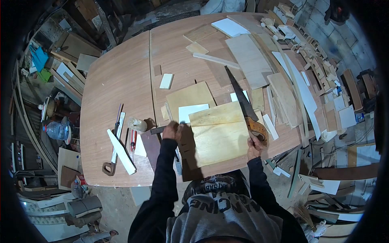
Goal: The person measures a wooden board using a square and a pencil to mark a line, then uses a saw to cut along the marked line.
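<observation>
Handhold around pale board (219, 135) at near edge of table (113, 77): gripping handsaw (244, 106) by its handle (259, 130) with right hand (255, 147), closing left hand (172, 131) around dark bar (157, 131), ideally keeping blade (237, 87) clear of fingers.

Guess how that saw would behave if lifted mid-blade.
The saw has a long, tapering blade that may flex a little. Its chunky brown handle probably makes that end heavier, so it might tip that way.
</observation>
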### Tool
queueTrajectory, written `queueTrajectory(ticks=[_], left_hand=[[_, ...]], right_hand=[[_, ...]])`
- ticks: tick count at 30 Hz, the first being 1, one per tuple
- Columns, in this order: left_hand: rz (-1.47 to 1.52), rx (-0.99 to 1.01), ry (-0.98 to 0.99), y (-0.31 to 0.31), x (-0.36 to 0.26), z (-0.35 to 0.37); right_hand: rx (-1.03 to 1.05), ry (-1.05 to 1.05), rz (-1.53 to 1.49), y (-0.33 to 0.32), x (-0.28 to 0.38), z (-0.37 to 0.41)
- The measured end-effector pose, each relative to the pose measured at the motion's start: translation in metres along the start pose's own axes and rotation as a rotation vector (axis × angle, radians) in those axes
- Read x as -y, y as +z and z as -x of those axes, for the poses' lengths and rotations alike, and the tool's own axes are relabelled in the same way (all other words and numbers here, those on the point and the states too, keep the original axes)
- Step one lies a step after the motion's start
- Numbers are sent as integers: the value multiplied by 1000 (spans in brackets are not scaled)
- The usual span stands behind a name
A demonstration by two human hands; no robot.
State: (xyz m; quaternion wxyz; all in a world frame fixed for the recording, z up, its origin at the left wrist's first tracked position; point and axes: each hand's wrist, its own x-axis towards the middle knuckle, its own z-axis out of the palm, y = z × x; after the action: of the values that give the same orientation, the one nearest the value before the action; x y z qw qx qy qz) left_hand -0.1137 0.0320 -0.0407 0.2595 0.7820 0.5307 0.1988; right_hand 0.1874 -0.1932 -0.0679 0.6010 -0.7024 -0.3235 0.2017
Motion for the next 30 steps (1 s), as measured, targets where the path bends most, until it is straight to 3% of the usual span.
queueTrajectory(ticks=[3,5,9,13,15,17,19,20,25,27,28,30], left_hand=[[-265,87,233,13,4,-41],[-454,219,205,1,-36,-50],[-484,324,277,27,-3,-82],[-581,372,197,24,9,-99],[-583,337,-24,26,12,-109],[-646,296,-56,24,0,-106],[-547,102,-130,13,-26,-98],[-298,14,-94,14,-24,-94],[-217,-109,-93,38,-19,-50],[-225,-88,-12,48,-14,-28],[-228,-87,-17,47,-18,-20],[-202,-71,50,43,-27,-10]], right_hand=[[-3,33,0,-11,2,5],[-15,40,37,-15,-3,7],[-55,14,37,-15,-8,12],[-86,18,10,-8,-22,13],[-77,59,6,0,-20,11],[-62,95,2,14,-8,7],[-48,135,-16,27,2,3],[-57,104,-176,35,-9,2],[-90,13,-131,71,-24,-13],[0,112,26,79,-37,-16],[-32,-14,347,80,-19,-17],[-5,-47,430,84,-18,-19]])
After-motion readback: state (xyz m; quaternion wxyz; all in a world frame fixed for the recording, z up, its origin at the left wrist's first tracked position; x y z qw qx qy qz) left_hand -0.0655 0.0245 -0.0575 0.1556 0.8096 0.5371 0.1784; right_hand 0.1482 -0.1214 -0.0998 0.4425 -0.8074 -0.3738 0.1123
